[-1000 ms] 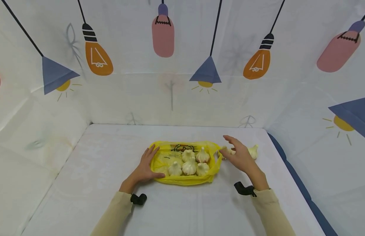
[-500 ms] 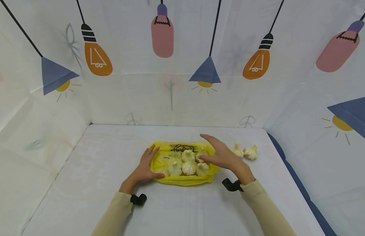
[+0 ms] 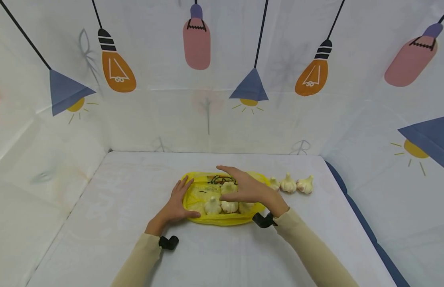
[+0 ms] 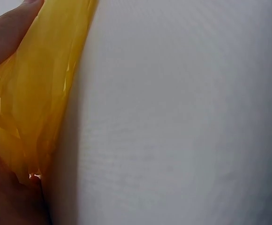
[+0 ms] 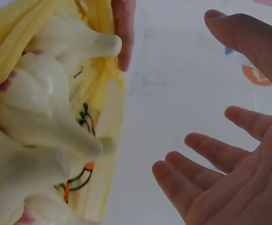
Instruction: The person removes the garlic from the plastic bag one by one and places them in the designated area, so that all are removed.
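Observation:
A yellow plastic bag (image 3: 200, 187), laid out like a tray on the white table, holds several garlic bulbs (image 3: 212, 205), pale with pinkish patches in the right wrist view. My left hand (image 3: 176, 203) rests spread at its left end, fingers along the outer edge and thumb at the front corner. The left wrist view shows the yellow plastic (image 4: 42, 79) between thumb and fingers. Over the right part of the bag hovers my right hand (image 3: 248, 189), fingers extended and apart, palm facing left, nothing held. It covers some bulbs in the head view; the right wrist view shows garlic (image 5: 37, 98) beside its spread fingers.
Three more garlic bulbs (image 3: 288, 183) stand in a row on the table (image 3: 143, 167) right of the bag. A white cloth backdrop (image 3: 164, 107) printed with lamps and bulbs encloses the back and sides. Black wrist cameras (image 3: 168, 242) sit at both cuffs.
My right hand has moved left from the bag's right end to over the garlic inside it, uncovering the bulbs on the right. The left hand and the bag's left end stay put.

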Available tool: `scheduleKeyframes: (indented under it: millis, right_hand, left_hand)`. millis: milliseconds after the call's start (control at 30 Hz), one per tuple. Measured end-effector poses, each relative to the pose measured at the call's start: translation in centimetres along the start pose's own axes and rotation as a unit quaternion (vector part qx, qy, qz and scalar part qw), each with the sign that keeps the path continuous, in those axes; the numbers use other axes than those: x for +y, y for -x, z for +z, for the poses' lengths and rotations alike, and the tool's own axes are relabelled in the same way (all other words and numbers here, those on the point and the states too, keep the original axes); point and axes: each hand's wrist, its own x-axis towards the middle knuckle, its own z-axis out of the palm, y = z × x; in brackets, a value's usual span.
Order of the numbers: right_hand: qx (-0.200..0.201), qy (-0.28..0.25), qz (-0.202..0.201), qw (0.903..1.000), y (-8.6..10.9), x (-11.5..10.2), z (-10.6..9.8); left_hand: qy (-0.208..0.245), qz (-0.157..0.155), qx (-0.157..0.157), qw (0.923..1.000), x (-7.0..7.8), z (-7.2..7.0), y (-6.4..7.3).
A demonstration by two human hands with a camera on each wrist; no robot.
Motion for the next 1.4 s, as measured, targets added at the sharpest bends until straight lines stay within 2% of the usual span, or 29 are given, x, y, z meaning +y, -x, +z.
scheduleKeyframes:
  millis: [200, 433, 667, 1167, 1400]
  right_hand:
    - [-0.048, 0.005, -0.017, 0.9987, -1.8, -0.8, 1.2]
    - [-0.089, 0.020, -0.017, 0.9957, -3.2, -0.2, 2.6]
    - [-0.107, 0.032, -0.017, 0.9936, -3.8, 0.5, 3.6]
    - [-0.157, 0.068, 0.034, 0.9847, -4.2, 1.2, 4.7]
    - [-0.156, 0.082, 0.021, 0.9842, -4.3, 1.8, 5.2]
  left_hand:
    - [0.002, 0.003, -0.001, 1.0000, -0.2, 0.0, 0.0]
    - [0.003, 0.002, -0.004, 1.0000, -0.2, 0.0, 0.0]
    - [0.006, -0.005, -0.012, 0.9999, 0.2, -0.2, 0.1]
    - [0.003, -0.004, -0.010, 0.9999, 0.2, -0.3, 0.1]
    - [0.006, -0.002, -0.008, 0.9999, 0.1, -0.2, 0.1]
